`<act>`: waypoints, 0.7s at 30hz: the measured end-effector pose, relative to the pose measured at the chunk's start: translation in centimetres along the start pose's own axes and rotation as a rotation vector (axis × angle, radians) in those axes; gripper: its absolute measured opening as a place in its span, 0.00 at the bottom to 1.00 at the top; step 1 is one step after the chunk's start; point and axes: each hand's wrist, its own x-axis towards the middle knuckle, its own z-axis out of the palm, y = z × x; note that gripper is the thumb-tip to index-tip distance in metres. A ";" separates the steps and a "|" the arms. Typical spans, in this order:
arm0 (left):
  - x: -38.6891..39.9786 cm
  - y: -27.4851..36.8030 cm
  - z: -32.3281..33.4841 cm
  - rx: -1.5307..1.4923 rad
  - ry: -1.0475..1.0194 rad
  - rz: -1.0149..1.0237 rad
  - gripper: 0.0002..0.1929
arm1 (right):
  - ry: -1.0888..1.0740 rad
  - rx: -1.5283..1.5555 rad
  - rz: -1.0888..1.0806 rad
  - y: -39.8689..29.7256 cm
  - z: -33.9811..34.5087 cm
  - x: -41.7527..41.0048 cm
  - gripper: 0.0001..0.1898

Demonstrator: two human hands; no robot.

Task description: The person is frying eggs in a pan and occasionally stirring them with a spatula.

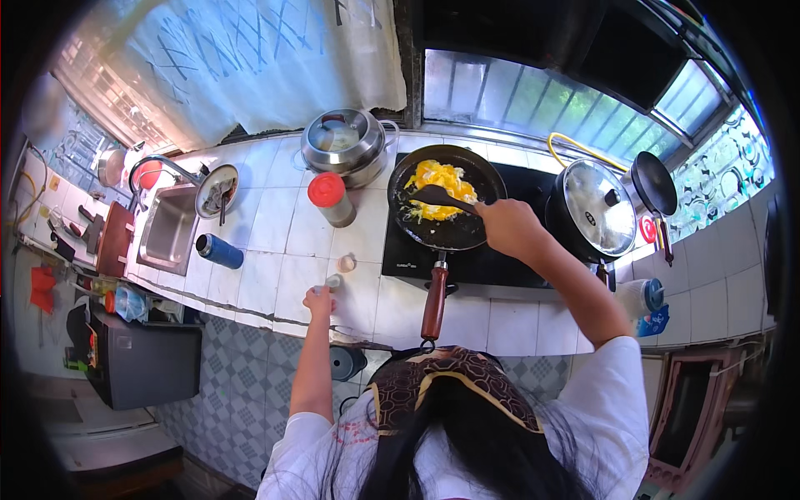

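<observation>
My right hand (507, 226) grips a dark spatula (437, 196), its blade on the scrambled egg (459, 181) in a black frying pan (450, 240). The pan sits on the left part of a black cooktop (400, 250), its wooden handle (435, 300) pointing towards me. My left hand (320, 301) is at the counter's front, its fingers by a small pale eggshell-like piece (333, 281); whether it holds anything I cannot tell. Another eggshell piece (345, 263) lies just beyond. Farther back stands a jar with a red lid (327, 190).
A lidded steel pot (344, 150) stands behind the jar. Right of the pan is a black pot with a glass lid (599, 206). To the left are a blue bottle (220, 250), a plate with chopsticks (217, 191) and a steel sink (167, 228).
</observation>
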 end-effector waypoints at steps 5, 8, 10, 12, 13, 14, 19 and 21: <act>-0.3 0.0 -0.5 -0.005 0.026 -0.007 0.32 | -0.049 -0.060 -0.014 0.1 -0.8 -0.9 0.11; -0.7 0.7 -0.5 0.023 0.045 -0.017 0.33 | 0.009 -0.056 -0.031 -0.1 -0.7 -0.5 0.09; -1.3 0.6 -0.4 0.046 0.062 -0.023 0.34 | -0.028 -0.042 -0.032 -0.5 -1.4 -0.9 0.07; -2.1 -0.3 -0.4 0.434 0.450 0.174 0.35 | 0.041 -0.019 -0.045 -0.7 0.1 0.6 0.06; -3.2 0.2 -0.1 0.438 0.444 0.176 0.35 | 0.106 0.004 -0.050 -0.7 0.6 1.0 0.05; -4.5 0.5 0.2 0.379 0.476 0.298 0.35 | 0.103 0.005 -0.044 -0.7 0.7 1.0 0.05; -8.7 -0.4 2.2 0.340 0.409 0.582 0.36 | 0.011 -0.031 0.059 0.4 -1.1 0.8 0.06; -12.9 0.9 2.9 0.185 -0.026 0.387 0.31 | 0.031 -0.029 0.024 1.7 -2.4 -0.7 0.06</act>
